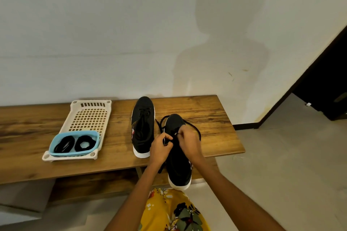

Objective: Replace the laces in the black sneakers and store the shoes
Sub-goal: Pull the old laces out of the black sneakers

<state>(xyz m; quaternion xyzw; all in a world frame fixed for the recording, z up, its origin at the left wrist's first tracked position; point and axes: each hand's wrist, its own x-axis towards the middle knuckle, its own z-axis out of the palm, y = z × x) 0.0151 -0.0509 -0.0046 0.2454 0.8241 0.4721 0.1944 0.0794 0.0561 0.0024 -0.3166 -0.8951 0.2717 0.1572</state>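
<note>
Two black sneakers with white soles are on a wooden bench (216,118). The left sneaker (143,127) lies flat with its lace threaded. The right sneaker (178,163) hangs over the bench's front edge, toe pointing away. My left hand (161,147) and my right hand (189,141) meet over its eyelets, each pinching the black lace (195,128), which loops loosely around the toe. A blue tub (56,143) holds two coiled black laces (74,143).
A white perforated plastic tray (90,116) lies on the bench's left part under the blue tub. The white wall stands right behind the bench. A dark doorway (324,84) opens at the right. Grey floor and my yellow floral clothing lie below.
</note>
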